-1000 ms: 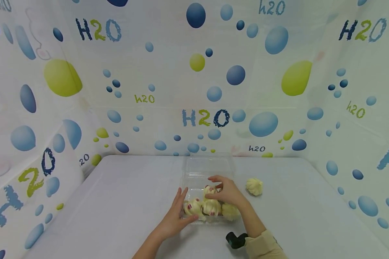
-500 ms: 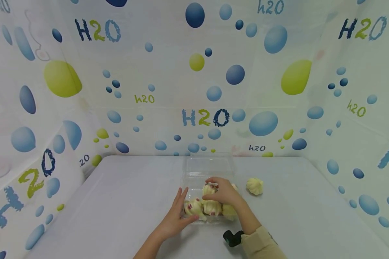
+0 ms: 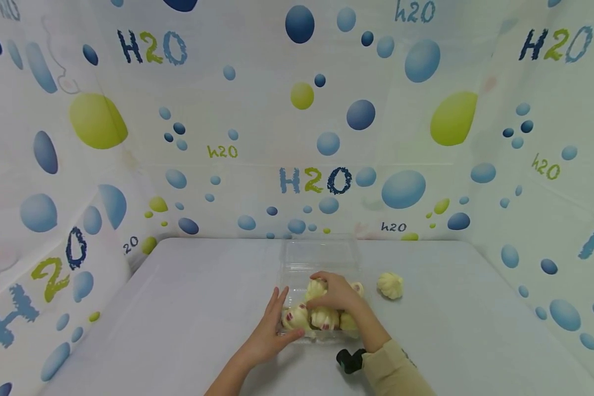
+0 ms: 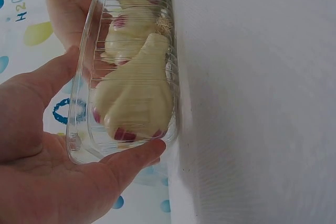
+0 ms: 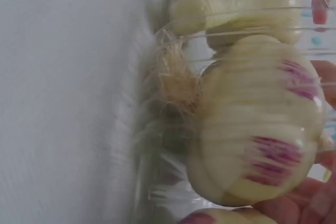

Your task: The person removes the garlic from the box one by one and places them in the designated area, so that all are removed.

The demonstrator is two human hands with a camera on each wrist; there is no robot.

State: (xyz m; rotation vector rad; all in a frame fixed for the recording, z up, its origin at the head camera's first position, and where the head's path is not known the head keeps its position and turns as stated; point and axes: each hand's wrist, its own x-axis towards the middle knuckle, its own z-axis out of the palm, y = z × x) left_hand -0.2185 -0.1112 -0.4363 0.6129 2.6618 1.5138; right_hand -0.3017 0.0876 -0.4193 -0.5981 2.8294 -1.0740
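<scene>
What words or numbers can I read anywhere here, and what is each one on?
"H2O": large, repeated on the patterned backdrop.
"h2O": smaller, also repeated on that backdrop.
"20": low on the backdrop's left side in the head view, with no letter showing before it.
"H": on the backdrop at the head view's right edge.
The lettering in the top left corner is faint and cut off.
No lettering is readable on the clear container or the black object.

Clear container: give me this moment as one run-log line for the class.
left hand: touching clear container | right hand: gripping pale bulb | lid: open | outside bulb: on table, right of container
</scene>
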